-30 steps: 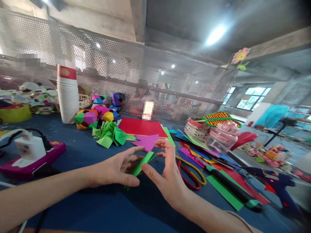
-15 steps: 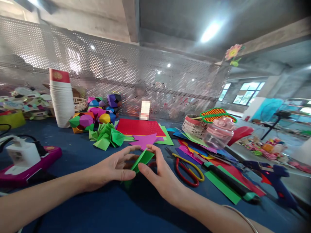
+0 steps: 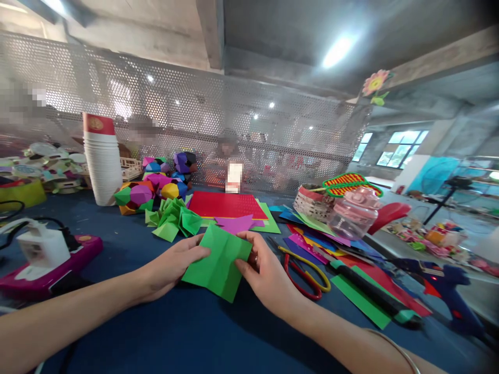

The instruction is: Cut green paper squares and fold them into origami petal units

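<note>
A square of green paper (image 3: 218, 262), creased down its middle, is held up over the blue table between my two hands. My left hand (image 3: 177, 265) pinches its left edge, thumb on top and fingers behind. On the right edge, my right hand (image 3: 263, 265) grips the paper between thumb and fingers. Just beyond lies a purple paper piece (image 3: 236, 223), in front of a red sheet (image 3: 226, 204) on a stack. Folded green paper pieces (image 3: 173, 218) are heaped to the left of the stack. Scissors (image 3: 306, 272) with red and yellow handles rest right of my right hand.
A utility knife (image 3: 370, 291) lies on coloured sheets at right, near a blue glue gun (image 3: 444, 285). Behind are a clear bottle (image 3: 353, 215) and a woven basket (image 3: 314, 202). At left stand stacked paper cups (image 3: 102, 166) and a purple power strip (image 3: 83, 254). A perforated screen (image 3: 273, 135) closes the back.
The green paper, folded and seen nearly edge-on before, is now opened out flat toward me. My hands have moved apart to its left and right edges.
</note>
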The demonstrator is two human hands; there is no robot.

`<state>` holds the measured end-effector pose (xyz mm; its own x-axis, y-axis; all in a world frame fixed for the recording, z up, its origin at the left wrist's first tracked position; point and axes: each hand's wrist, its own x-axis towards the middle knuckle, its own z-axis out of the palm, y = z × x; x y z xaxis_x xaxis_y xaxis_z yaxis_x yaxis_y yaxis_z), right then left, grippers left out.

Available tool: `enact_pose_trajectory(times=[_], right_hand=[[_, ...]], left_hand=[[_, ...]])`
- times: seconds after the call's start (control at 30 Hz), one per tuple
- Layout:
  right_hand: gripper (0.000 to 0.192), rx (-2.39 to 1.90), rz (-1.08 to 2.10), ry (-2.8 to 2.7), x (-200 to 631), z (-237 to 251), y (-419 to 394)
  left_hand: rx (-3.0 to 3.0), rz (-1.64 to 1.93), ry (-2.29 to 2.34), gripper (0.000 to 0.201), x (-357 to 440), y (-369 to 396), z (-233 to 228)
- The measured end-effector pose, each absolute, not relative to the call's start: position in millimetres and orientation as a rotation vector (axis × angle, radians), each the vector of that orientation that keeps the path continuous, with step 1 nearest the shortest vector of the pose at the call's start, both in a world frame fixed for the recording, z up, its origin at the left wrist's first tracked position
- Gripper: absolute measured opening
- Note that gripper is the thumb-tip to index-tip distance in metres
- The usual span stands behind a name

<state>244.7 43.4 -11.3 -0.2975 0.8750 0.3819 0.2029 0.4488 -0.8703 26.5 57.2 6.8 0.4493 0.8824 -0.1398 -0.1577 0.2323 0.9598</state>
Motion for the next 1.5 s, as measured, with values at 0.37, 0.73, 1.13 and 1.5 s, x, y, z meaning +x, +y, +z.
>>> enact_pose_trajectory(times=[0.37,0.73,1.13,1.5], right_hand=[[0.048,-0.940,0.192,-2.074,253,-7,41],[0.010,-0.692,-0.296,-2.234,253,8,28],[0.045,-1.059,1.012,-1.714,248,-3,42],[0.031,-1.103,0.756,-1.741,245,7,35]], left_hand=[[1.093,0.835,0.695,0.041,20,58,11],[1.048,0.815,0.663,0.038,22,58,7],[1.054,0.730,0.527,0.043,20,54,4],[1.348,0.809,0.747,0.052,22,53,7]])
